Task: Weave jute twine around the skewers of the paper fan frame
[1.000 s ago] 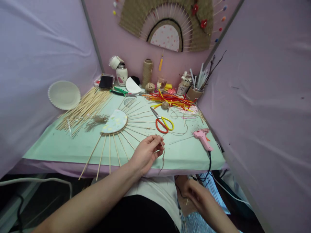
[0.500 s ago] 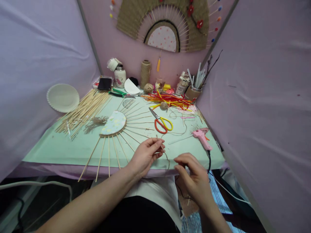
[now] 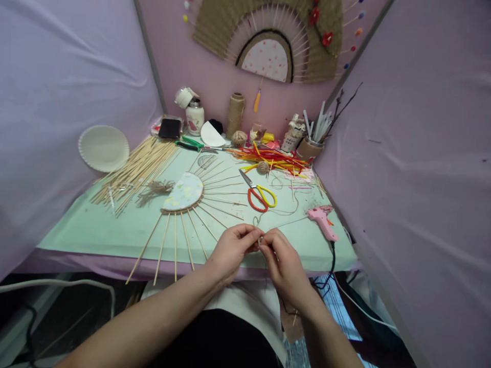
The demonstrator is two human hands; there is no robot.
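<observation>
where left hand (image 3: 230, 251) and right hand (image 3: 284, 261) meet, thin twine (image 3: 260, 239), apparently pinched between their fingertips

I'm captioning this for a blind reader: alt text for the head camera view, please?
Left hand and right hand pinch twine together at a table, near a stick fan, scissors and a pink glue gun.

- Twine (image 3: 256, 221): thin, brown, pinched between left hand (image 3: 232, 251) and right hand (image 3: 284, 258); small curl just beyond fingertips.
- Fan frame (image 3: 184, 193): left of hands, lying flat; pale blue half-round centre, yellow patches, thin sticks radiating, several tips past near table edge (image 3: 95, 250).
</observation>
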